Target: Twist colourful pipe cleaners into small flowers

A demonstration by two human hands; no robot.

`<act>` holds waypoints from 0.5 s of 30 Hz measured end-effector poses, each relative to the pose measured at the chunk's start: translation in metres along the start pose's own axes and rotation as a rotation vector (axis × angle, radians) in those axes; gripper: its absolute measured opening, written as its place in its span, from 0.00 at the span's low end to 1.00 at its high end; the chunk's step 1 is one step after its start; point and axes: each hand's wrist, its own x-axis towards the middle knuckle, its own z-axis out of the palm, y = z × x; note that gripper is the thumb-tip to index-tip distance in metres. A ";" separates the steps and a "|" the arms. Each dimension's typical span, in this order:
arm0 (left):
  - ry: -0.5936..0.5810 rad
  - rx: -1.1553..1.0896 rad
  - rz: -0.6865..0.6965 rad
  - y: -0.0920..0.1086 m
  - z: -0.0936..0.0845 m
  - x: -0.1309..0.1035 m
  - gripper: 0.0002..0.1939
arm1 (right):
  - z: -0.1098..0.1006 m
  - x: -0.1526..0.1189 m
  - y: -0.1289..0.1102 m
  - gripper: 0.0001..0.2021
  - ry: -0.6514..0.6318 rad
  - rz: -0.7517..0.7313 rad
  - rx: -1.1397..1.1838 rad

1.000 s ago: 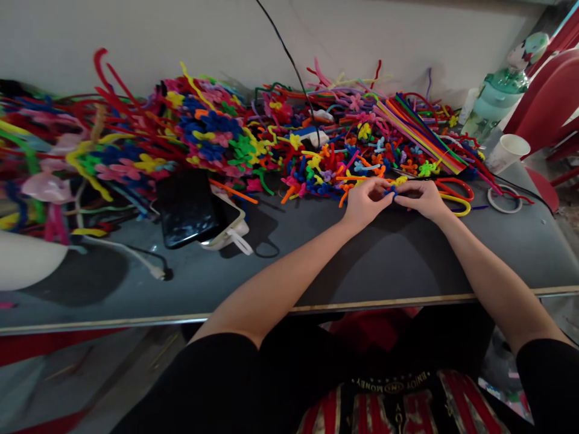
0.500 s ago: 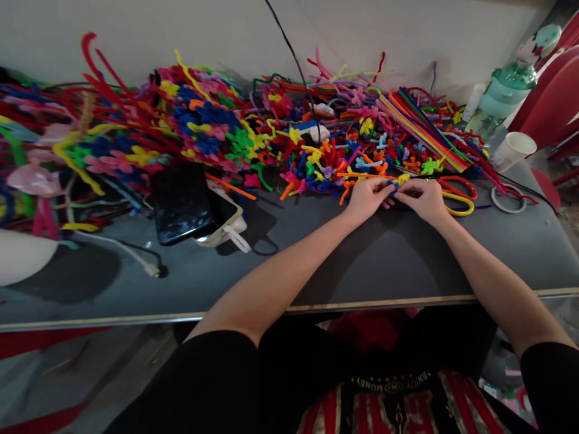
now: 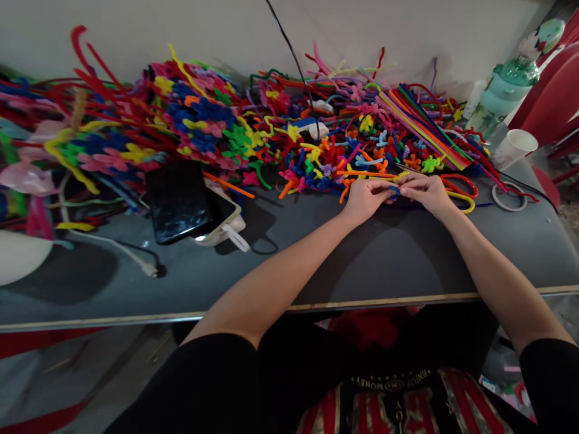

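Between the fingertips of both hands is a small blue pipe cleaner (image 3: pixel 394 190), mostly covered by the fingers. My left hand (image 3: pixel 365 199) pinches it from the left side. Opposite, my right hand (image 3: pixel 426 193) pinches its other side, thumb and fingers pressed together. Just behind the hands lies a heap of small twisted pipe cleaner pieces (image 3: pixel 325 163) in many colours. Scissors with red and yellow handles (image 3: pixel 462 185) rest to the right of my right hand, their blades partly hidden.
A black phone (image 3: pixel 178 205) leans on a pale case at left, near a white cable (image 3: pixel 129 250). Bundled pipe cleaners (image 3: pixel 425 126) lie toward the wall. A paper cup (image 3: pixel 515 147), a green bottle (image 3: pixel 509 90) and a grey ring (image 3: pixel 508 198) are at right.
My right hand's fingers have shifted slightly left and closed over more of the blue pipe cleaner. My left hand stays nearly in place.
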 end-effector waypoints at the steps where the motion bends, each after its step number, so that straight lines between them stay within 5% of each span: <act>1: -0.001 0.014 0.008 0.000 0.000 -0.001 0.18 | -0.001 0.000 0.000 0.15 -0.005 0.000 0.004; 9: -0.019 0.220 0.165 0.000 -0.001 -0.002 0.05 | -0.001 -0.001 -0.004 0.15 -0.004 -0.008 0.007; 15: 0.020 0.358 0.248 0.006 -0.001 -0.009 0.07 | 0.002 -0.004 -0.008 0.13 0.010 0.018 0.038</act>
